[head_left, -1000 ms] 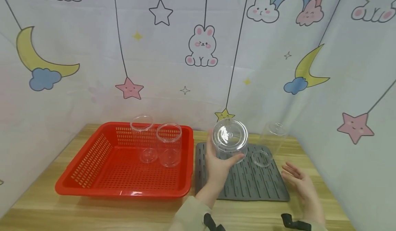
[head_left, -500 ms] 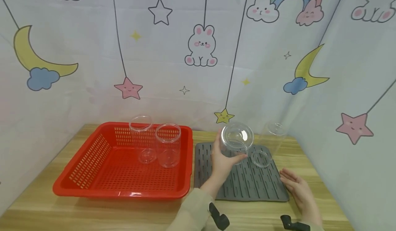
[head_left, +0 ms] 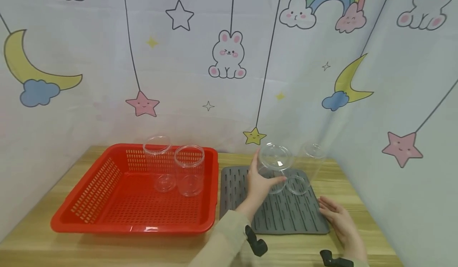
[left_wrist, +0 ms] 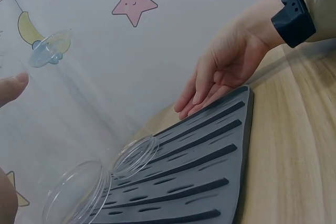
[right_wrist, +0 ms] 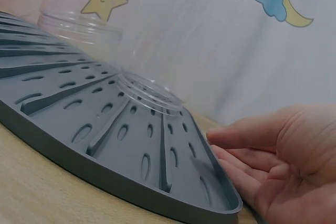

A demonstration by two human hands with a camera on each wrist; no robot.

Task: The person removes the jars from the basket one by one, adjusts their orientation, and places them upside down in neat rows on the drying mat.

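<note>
My left hand (head_left: 260, 185) grips a clear jar (head_left: 274, 159), thumb on its near side and fingers round the left. The jar stands mouth down, its rim right at the grey ridged drying mat (head_left: 282, 221). Close on its right, another clear jar (head_left: 310, 161) stands upside down on the mat; their rims nearly meet in the left wrist view. My right hand (head_left: 338, 219) holds nothing and lies with relaxed fingers (right_wrist: 247, 132) at the mat's right edge. Only the thumb (left_wrist: 11, 88) and a bit of the left hand show in the left wrist view.
Left of the mat stands a red perforated basket (head_left: 132, 229) holding two upright clear jars, one on the left (head_left: 157, 161) and one on the right (head_left: 189, 171). All rest on a wooden table (head_left: 161, 251). A patterned curtain (head_left: 186, 72) rises close behind and at both sides.
My left hand has moved the jar right and down to the mat, beside the other inverted jar. The right hand has shifted slightly toward the mat's edge. The head view has turned slightly right.
</note>
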